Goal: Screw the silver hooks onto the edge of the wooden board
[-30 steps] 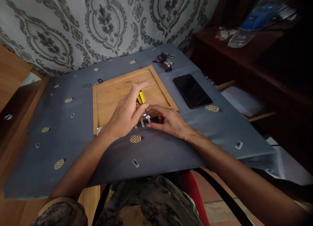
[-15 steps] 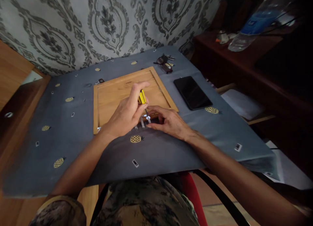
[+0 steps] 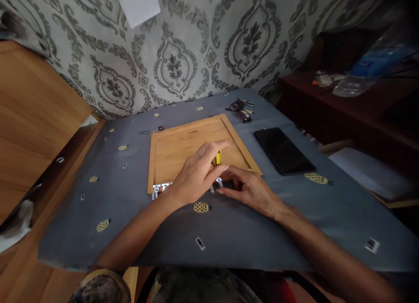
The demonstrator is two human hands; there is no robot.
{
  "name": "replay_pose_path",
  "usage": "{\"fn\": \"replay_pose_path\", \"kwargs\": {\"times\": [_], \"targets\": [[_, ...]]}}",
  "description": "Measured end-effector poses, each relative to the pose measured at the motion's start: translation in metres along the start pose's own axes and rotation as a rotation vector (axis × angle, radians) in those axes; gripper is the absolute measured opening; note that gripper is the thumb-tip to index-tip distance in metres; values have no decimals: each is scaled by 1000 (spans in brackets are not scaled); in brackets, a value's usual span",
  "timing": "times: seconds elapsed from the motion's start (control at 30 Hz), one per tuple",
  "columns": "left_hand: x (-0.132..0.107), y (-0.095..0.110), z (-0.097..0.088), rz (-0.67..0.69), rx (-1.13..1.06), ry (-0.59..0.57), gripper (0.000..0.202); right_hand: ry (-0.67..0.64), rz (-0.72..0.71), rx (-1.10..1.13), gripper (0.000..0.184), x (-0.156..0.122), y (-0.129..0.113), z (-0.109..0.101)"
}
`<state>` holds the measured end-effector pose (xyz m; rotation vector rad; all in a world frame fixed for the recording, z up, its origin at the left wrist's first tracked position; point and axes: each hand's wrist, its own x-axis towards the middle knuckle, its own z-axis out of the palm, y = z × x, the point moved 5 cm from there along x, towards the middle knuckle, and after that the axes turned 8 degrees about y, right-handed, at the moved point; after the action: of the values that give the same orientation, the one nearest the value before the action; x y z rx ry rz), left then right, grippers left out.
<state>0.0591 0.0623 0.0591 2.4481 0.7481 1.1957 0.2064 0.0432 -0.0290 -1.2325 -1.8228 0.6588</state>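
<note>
My left hand is closed around the yellow handle of a screwdriver, over the near edge of a framed wooden board. The tool's shaft and tip are hidden behind the fingers. My right hand is beside it at the same edge, thumb and fingers curled about a small metal hook. A second hook hangs just left of that. At the board's near left corner is a shiny metal strip with hooks.
A black phone lies right of the board on the blue pineapple-print cloth. Dark glasses rest near the back edge. A plastic bottle stands on the dark red furniture at right. Behind is a patterned wall.
The view has shifted, so the table and board appear lower and further right. More of the metal strip shows at the left. Both hands keep their place at the board's near edge.
</note>
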Motion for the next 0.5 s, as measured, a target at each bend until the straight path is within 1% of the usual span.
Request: {"fn": "replay_pose_path", "kwargs": {"times": [0.1, 0.27, 0.4, 0.5], "targets": [[-1, -2, 1, -8, 34, 40, 40, -12, 10, -6, 43, 0, 0, 0], [0, -1, 0, -1, 37, 39, 40, -15, 14, -16, 40, 0, 0, 0], [1, 1, -2, -25, 16, 19, 39, -23, 31, -5, 45, 0, 3, 2], [2, -2, -3, -75, -9, -18, 40, -15, 32, 6, 49, -1, 6, 3]]}}
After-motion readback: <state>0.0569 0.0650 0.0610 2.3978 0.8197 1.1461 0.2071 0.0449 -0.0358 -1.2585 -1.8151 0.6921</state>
